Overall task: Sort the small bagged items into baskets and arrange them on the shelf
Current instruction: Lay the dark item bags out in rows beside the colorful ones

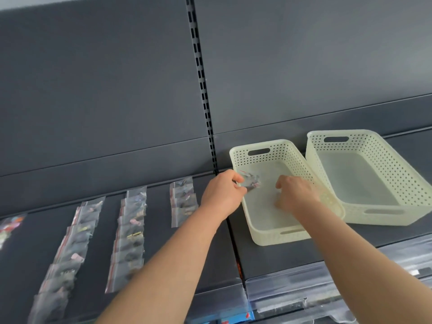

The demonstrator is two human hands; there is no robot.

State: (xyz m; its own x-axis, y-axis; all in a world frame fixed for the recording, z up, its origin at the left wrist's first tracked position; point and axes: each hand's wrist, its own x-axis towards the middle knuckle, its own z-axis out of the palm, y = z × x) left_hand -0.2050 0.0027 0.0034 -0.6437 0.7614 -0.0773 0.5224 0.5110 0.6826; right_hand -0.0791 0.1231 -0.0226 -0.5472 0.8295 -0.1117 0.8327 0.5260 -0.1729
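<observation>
left grip (222, 192) pinches clear crumpled bag (252, 181)

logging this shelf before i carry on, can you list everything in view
left basket: one, cream, on the shelf just right of the upright
right basket: one, cream, beside the left basket, nothing visible in it
held bag: one, clear with dark contents, over the left basket's left rim
bag rows: four, clear, flat on the shelf's left half
shelf: one, dark grey
back panel: dark grey, behind the shelf
slotted upright: one, dark, centre
label strip: clear, front edge, right
left hand: pinches the held bag
right hand: inside the left basket, fingers curled, contents unclear
</observation>
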